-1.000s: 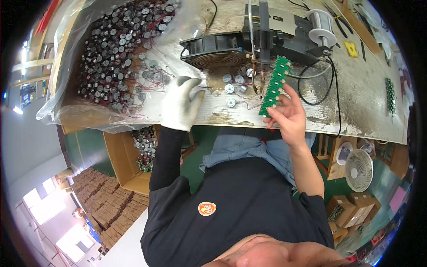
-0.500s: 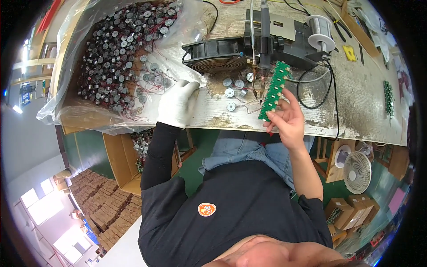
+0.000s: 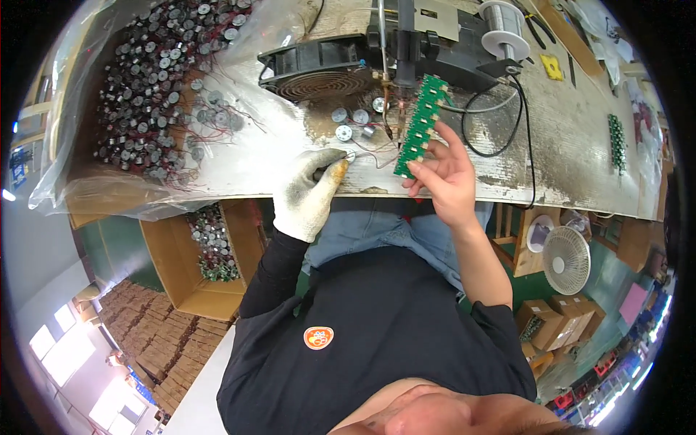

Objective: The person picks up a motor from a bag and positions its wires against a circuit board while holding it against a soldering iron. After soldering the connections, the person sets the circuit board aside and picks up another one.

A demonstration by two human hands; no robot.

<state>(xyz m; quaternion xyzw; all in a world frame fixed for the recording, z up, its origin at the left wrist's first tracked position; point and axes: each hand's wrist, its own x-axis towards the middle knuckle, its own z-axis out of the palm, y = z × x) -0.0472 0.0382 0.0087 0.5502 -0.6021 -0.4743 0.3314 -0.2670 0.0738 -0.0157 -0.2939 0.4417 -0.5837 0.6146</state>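
My left hand (image 3: pixel 306 194), in a white glove with stained fingertips, is closed in a pinch on a small round motor (image 3: pixel 351 156), mostly covered by the fingers. Thin wires (image 3: pixel 377 154) run from it toward the lower end of a green circuit board (image 3: pixel 422 125). The bare right hand (image 3: pixel 451 177) grips that long, narrow board by its lower part, tilted, thumb on its face. Just left of the board is the soldering iron tip (image 3: pixel 389 132) of a bench fixture. A few loose silver motors (image 3: pixel 344 133) lie on the worn table between the hands and a black fan (image 3: pixel 319 76).
A plastic-lined box (image 3: pixel 72 170) of wired motors stands at the left. A solder wire spool (image 3: pixel 502 32), a black cable (image 3: pixel 531 152), pliers (image 3: pixel 539 30) and a yellow sponge (image 3: pixel 552 67) are to the right. More green boards (image 3: pixel 616 143) lie farther right; an open carton (image 3: pixel 181 254) stands below the table.
My left hand has moved right and toward me from beside the motor pile and now pinches a motor that lay on the table. The right hand still holds the board near the iron.
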